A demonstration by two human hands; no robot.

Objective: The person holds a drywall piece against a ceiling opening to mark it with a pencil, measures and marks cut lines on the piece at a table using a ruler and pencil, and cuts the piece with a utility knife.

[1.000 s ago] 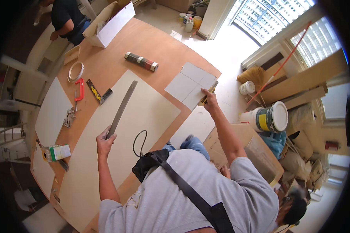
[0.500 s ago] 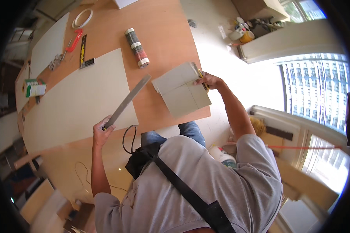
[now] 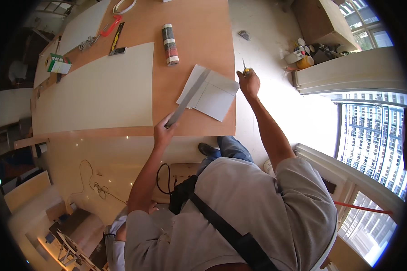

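My left hand (image 3: 165, 131) grips the near end of a flat grey metal straightedge (image 3: 191, 96). Its blade reaches across the left part of a small pale board (image 3: 218, 98) marked with thin lines, near the table's right corner. Past the table's right edge, my right hand (image 3: 249, 84) is raised, closed around a yellow-and-black utility knife (image 3: 246, 71) with its thin blade pointing away from me. A large pale sheet (image 3: 101, 90) lies to the left. Beyond the small board rests a striped roll (image 3: 170, 45) in black, white and red.
The brown tabletop (image 3: 199, 36) also bears a try square (image 3: 117, 40), a red-handled tool (image 3: 111, 25), a tape ring (image 3: 124, 5) and a green-and-white can (image 3: 59, 63). Cables (image 3: 99, 189) trail on the floor. Part of another person (image 3: 117, 246) shows at lower left.
The small board, then in my right hand along with the knife, now lies on the table. My left hand has brought the straightedge rightward onto it; my right hand holds just the knife.
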